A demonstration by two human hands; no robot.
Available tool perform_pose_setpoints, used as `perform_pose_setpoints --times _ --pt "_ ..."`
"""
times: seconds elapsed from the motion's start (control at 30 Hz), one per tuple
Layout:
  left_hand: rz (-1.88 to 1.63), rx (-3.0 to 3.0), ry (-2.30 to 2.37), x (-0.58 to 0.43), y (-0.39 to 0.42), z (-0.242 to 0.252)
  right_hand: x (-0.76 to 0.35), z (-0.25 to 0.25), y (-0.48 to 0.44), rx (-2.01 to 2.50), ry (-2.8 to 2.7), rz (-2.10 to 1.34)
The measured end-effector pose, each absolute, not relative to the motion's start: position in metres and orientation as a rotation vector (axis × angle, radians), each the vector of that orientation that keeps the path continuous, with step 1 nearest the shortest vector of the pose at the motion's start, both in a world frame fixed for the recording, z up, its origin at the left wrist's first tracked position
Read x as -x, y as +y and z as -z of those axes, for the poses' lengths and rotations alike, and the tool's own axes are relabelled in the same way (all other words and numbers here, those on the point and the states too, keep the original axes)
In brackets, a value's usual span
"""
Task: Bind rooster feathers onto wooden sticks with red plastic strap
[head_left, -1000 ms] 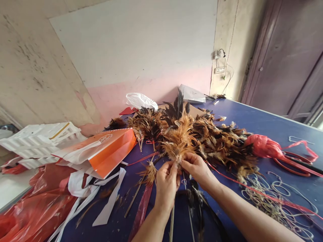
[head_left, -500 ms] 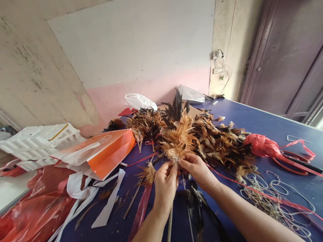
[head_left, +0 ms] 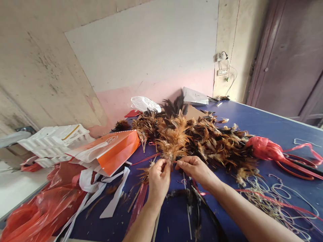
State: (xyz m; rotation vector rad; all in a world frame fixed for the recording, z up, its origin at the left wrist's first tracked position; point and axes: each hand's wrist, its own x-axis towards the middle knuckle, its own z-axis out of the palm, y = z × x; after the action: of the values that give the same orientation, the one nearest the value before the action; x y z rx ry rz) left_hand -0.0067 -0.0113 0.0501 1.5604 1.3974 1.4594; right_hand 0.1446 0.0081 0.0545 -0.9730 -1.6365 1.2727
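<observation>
My left hand (head_left: pixel 159 178) pinches the base of a feather duster (head_left: pixel 174 137), whose fluffy orange-brown feathers fan upward to black tips. A thin stick (head_left: pixel 155 225) comes out below this hand. Just to the right, my right hand (head_left: pixel 193 169) has thumb and forefinger closed on a red plastic ribbon (head_left: pixel 176 162) beside the feather base. More of that ribbon shows at the right forearm. Behind the duster lie a bundle of dark brown feathers (head_left: pixel 148 124) and a large heap of loose feathers (head_left: pixel 219 141).
A red ribbon roll (head_left: pixel 266 148) lies right, beside orange-handled scissors (head_left: pixel 294 168) and tangled string (head_left: pixel 272 205). An orange-and-white paper bag (head_left: pixel 118 151), red plastic bag (head_left: pixel 42 205) and white foam pieces (head_left: pixel 55 141) are left. Long black feathers (head_left: pixel 198 208) lie close in front on the blue table (head_left: pixel 257 117).
My right fingers have drawn slightly away from the feather base, with a short length of ribbon showing between. The duster and left hand sit a little further left; the view has shifted.
</observation>
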Motion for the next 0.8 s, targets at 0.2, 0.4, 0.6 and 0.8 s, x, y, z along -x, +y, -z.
perform_pose_setpoints --times 0.2,0.4,0.6,0.8 --pt "-1.388 -1.969 1.587 0.007 -0.022 -0.051 -0.135 -0.062 -0.007 0.841 -1.766 -1.091" --pt "-1.264 -2.514 1.741 0.002 -0.035 -0.054 -0.13 -0.069 -0.02 0.841 -1.951 -0.715" --pt "-0.775 -3.024 1.81 0.006 -0.046 -0.069 -0.141 -0.102 -0.017 1.093 -2.099 -0.499" --pt "-0.514 -3.1 1.398 0.034 -0.056 -0.087 -0.164 -0.169 -0.006 0.997 -2.571 0.079"
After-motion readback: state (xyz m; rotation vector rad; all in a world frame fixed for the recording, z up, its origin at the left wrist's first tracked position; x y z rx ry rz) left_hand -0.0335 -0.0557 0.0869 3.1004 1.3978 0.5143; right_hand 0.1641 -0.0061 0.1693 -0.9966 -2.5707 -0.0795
